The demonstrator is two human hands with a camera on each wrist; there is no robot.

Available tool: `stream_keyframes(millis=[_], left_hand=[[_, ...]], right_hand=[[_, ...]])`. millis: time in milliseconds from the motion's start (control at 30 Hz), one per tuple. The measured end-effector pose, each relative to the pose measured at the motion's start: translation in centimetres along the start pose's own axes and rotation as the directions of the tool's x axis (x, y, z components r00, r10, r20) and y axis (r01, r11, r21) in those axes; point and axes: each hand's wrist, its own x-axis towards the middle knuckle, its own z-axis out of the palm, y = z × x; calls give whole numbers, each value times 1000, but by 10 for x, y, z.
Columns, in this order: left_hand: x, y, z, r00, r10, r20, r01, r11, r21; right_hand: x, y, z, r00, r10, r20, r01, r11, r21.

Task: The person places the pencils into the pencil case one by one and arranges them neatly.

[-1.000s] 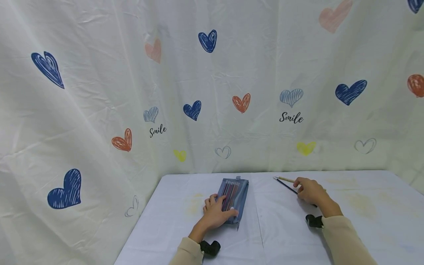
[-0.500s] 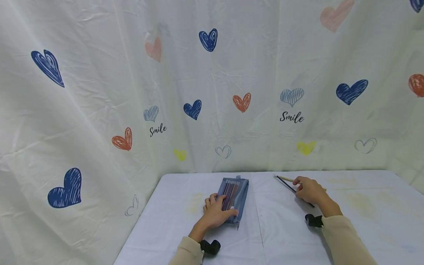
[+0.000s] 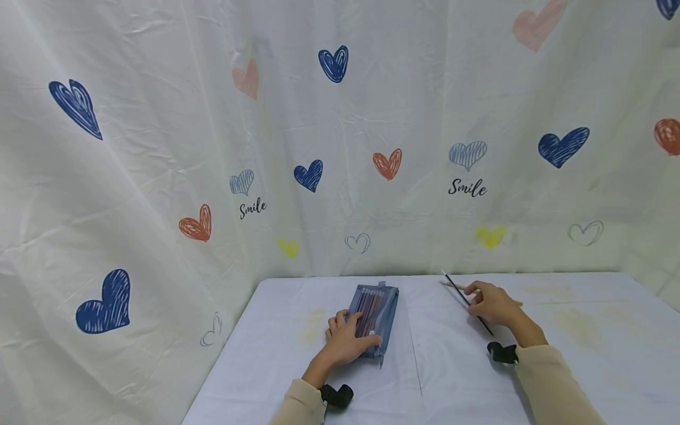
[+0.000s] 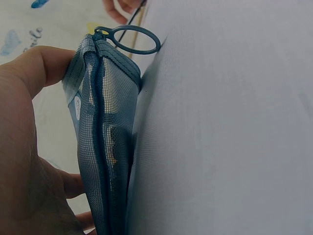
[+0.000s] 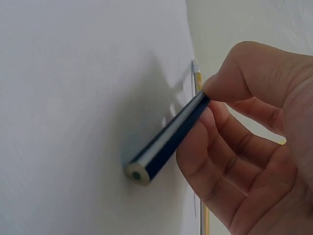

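Observation:
A blue mesh pencil case [image 3: 389, 313] lies on the white table, with several pencils showing inside. My left hand [image 3: 344, 343] rests on it, fingers spread over its top and thumb near the zipped end. The zipper pull [image 4: 134, 40] is a blue ring. Over to the right, my right hand [image 3: 494, 304] pinches a dark blue striped pencil [image 5: 168, 139] between thumb and fingers. It slants, and its shadow falls on the cloth. Beneath the same hand a yellow pencil [image 5: 198, 81] lies on the table, partly hidden by the hand.
White cloth covers the table [image 3: 425, 366], with faint yellowish stains on both sides. A pale curtain [image 3: 414, 106] printed with hearts hangs behind its back edge. Each wrist carries a black camera mount, such as the right one [image 3: 502, 353].
The dark pencil has turned steeper in my right hand, its far tip rising and near end swinging left, so it now crosses the yellow one. My left hand and the case stay put.

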Motion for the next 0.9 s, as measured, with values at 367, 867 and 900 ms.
stream_keyframes(millis=[367, 867, 900], left_hand=[[0, 0, 1, 1000, 1, -11, -1, 1000, -5], [0, -1, 1, 1000, -1, -3, 1, 1000, 10], [0, 0, 0, 1000, -3, -3, 3, 1000, 12]], right_hand=[[2, -6, 5, 999, 9, 34, -13, 993, 116], [-3, -23, 11, 990, -11, 139, -34, 949, 314], [-3, -24, 11, 989, -18, 146, -30, 948, 318]])
